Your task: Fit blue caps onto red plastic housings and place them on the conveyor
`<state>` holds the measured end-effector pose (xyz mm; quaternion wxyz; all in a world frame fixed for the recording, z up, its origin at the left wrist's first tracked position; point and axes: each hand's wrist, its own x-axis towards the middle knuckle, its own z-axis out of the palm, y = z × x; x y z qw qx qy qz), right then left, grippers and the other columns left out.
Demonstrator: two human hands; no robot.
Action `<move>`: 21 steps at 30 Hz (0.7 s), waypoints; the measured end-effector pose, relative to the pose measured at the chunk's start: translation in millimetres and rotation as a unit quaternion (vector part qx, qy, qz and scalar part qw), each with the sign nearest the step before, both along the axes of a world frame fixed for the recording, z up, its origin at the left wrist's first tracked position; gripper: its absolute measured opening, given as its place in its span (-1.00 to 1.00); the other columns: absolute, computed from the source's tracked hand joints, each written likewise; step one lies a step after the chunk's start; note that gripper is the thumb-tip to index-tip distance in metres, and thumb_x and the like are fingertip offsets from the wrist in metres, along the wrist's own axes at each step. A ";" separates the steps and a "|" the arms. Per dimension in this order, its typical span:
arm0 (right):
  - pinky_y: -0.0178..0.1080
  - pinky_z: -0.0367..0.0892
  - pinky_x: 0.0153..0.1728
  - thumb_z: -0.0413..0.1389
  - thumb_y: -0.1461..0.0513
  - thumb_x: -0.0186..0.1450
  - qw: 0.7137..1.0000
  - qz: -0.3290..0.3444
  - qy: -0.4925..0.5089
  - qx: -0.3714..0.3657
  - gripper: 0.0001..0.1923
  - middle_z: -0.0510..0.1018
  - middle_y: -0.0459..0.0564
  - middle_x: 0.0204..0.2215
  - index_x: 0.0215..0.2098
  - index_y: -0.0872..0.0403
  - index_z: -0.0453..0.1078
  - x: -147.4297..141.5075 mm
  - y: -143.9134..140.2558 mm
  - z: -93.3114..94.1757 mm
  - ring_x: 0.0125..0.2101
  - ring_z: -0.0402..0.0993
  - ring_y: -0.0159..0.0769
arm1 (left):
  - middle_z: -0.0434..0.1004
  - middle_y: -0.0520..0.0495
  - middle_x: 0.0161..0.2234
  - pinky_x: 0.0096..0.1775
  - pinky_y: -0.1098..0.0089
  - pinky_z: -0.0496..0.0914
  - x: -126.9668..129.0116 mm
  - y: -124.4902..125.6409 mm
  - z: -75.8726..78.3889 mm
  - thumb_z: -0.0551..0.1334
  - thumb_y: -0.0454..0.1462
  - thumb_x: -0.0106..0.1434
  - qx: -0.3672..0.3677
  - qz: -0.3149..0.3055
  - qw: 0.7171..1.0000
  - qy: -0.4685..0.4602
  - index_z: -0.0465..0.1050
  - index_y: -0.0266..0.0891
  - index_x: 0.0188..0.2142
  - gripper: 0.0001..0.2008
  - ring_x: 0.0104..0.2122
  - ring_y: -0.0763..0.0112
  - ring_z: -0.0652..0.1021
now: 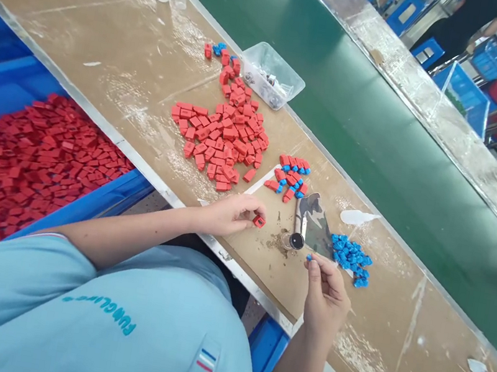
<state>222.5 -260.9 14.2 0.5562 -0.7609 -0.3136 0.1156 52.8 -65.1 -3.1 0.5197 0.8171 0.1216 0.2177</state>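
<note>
Pinching one red boxy block, the left hand points rightward; the curled right hand pinches one blue piece.

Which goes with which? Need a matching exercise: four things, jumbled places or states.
Things:
1. left hand
2. right hand
3. clear tub
4. blue bin at picture left

Places or states:
A. on the table, beside the pile of red blocks
B. pinching a small blue piece
C. beside the table, holding many red pieces
D. pinching a single red block

Pairs: 1-D; 2-B; 3-A; 4-C
</note>
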 end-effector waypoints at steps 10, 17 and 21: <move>-0.27 0.44 -0.33 0.17 0.10 0.24 0.964 0.049 -0.226 -0.130 -0.77 0.59 0.00 -0.33 -0.20 0.00 0.55 10.1 6.4 10.0 -0.36 0.52 -0.31 | 0.41 -0.07 -0.27 -0.24 0.45 0.41 15.9 -22.6 -19.8 0.22 -0.39 0.18 -0.073 -0.022 0.997 -0.011 0.43 -0.28 -0.22 -0.85 -0.33 0.47 0.47; -0.31 0.40 -0.33 0.06 0.10 0.33 0.925 0.094 -0.330 -0.166 -0.73 0.60 0.00 -0.27 -0.12 0.00 0.53 11.9 13.7 13.4 -0.34 0.54 -0.32 | 0.47 -0.04 -0.31 -0.20 0.42 0.44 24.5 -33.0 -26.7 0.26 -0.43 0.11 -0.174 0.014 0.985 0.014 0.37 -0.29 -0.16 -0.74 -0.30 0.44 0.50; -0.32 0.38 -0.40 0.05 0.08 0.34 0.915 0.101 -0.346 -0.180 -0.72 0.61 -0.02 -0.37 -0.17 0.03 0.53 11.9 17.1 14.9 -0.48 0.49 -0.36 | 0.49 -0.06 -0.27 -0.20 0.43 0.44 25.3 -33.4 -26.1 0.23 -0.42 0.14 -0.155 0.011 0.988 -0.003 0.41 -0.29 -0.19 -0.79 -0.30 0.44 0.51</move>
